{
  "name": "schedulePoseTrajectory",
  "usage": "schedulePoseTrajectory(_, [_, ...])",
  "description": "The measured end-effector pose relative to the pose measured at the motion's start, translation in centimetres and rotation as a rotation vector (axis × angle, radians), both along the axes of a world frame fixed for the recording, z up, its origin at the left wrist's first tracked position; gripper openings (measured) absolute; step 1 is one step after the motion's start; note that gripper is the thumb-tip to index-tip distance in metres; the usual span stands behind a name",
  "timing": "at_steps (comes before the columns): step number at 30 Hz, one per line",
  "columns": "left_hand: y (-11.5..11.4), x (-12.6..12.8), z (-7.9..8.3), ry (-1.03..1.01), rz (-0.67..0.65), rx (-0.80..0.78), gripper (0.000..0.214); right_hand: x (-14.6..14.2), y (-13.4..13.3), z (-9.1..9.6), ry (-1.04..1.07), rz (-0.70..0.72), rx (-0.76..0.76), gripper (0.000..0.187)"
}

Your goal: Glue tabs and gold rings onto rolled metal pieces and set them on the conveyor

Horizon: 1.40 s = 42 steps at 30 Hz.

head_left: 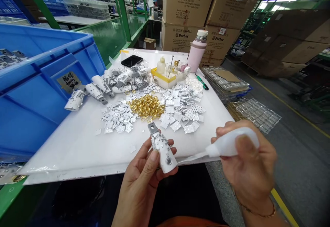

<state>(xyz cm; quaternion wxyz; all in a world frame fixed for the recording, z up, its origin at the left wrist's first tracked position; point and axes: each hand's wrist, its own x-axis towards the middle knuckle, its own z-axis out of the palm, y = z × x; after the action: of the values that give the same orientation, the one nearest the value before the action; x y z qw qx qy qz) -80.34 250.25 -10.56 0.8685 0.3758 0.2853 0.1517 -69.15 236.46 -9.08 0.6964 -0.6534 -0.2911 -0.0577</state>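
My left hand (144, 177) is closed around a small white model part (162, 148) with a grey metal tab on top and a round fitting near its lower end. My right hand (247, 165) grips a white squeeze bottle (232, 143); its long thin nozzle points left and its tip nearly touches the part's lower end. Both hands hover at the near edge of a white board (77, 148). On the board lie a heap of small gold rings (146, 106), piles of small perforated silver plates (180, 110) and a row of several similar white parts (108, 86).
A big blue crate (38, 82) stands at the left. At the board's far side sit a yellow tray (165, 77) of small bottles, a black phone (132, 61), a pink flask (197, 51) and a green pen (202, 82). Clear trays (255, 113) lie right; cardboard boxes (188, 10) behind.
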Motion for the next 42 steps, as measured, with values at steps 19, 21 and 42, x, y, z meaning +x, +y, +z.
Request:
schedulePoseTrajectory(19, [4.0,-2.7,-0.8,0.159,0.206,0.092,0.056,10.0,-4.8,-6.9,-0.144,-0.398,-0.693,0.034])
schedulePoseTrajectory(21, [3.9,-2.5,-0.7,0.163,0.222,0.088,0.057,8.9,-4.9,-6.4,-0.170,-0.451,-0.576,0.042])
schedulePoseTrajectory(42, [3.0,-2.2,0.1,0.089,0.096,0.071,0.053,7.4,9.3,-1.9,-0.606,0.294,-0.671,0.010])
